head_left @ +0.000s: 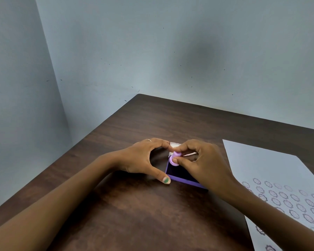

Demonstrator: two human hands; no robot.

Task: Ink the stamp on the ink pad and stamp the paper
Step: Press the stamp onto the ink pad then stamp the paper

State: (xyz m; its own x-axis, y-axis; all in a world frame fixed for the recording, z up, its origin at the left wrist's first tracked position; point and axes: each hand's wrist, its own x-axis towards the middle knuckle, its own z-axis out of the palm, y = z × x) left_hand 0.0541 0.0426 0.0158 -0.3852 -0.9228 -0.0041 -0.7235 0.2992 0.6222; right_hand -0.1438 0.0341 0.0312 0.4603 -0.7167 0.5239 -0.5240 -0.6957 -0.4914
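the ink pad is the landmark here: one small square box with smooth violet plastic walls and a dark, matte inking face, lying on a dark brown table with a wood-grain surface and a rounded far corner. its pale lid stands open at the far edge, mostly hidden by fingers.

left of the ink pad, the left hand lies spread in an arch on the table, its forefinger reaching to the pad's far left corner and its thumb, with worn green polish on the nail, touching the near left corner. a thin ring sits on one finger. it braces the box rather than gripping anything.

over the pad's far left part, one stamp, a small rounded lilac knob of smooth plastic, is pinched between the thumb and fingertips of the right hand. its base looks to be down on the dark face, though the contact itself is hidden.

right of the ink pad and apart from it lies one white paper sheet, flat and matte, its near part covered with rows of faint purple scalloped round prints, too many and too pale to count.
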